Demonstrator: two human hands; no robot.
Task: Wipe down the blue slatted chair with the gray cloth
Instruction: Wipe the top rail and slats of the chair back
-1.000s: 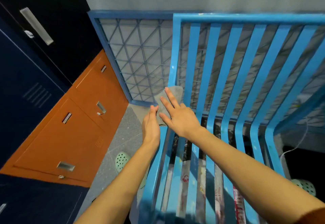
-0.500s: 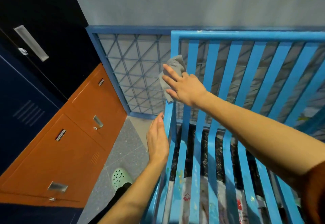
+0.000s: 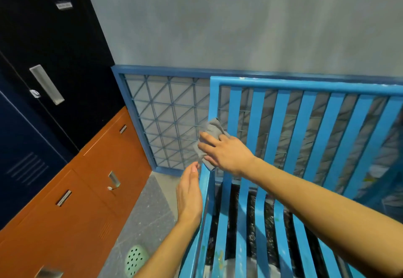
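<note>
The right hand (image 3: 226, 153) presses the gray cloth (image 3: 211, 128) with flat, outstretched fingers against the left back post of the blue slatted chair (image 3: 305, 86). It is lower now, nearer the seat than half a second ago. At its 7 o'clock, the left hand (image 3: 189, 192) stays open and empty beside the seat edge.

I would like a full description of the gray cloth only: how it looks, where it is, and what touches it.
The small gray cloth looks like soft woven fabric, crumpled rather than spread flat. It lies against the left upright post of the backrest of the blue slatted chair. The right hand presses it there with fairly straight fingers and covers its middle; one corner sticks out above the fingers, an edge below them. The left hand is close below, seemingly not touching it.
</note>
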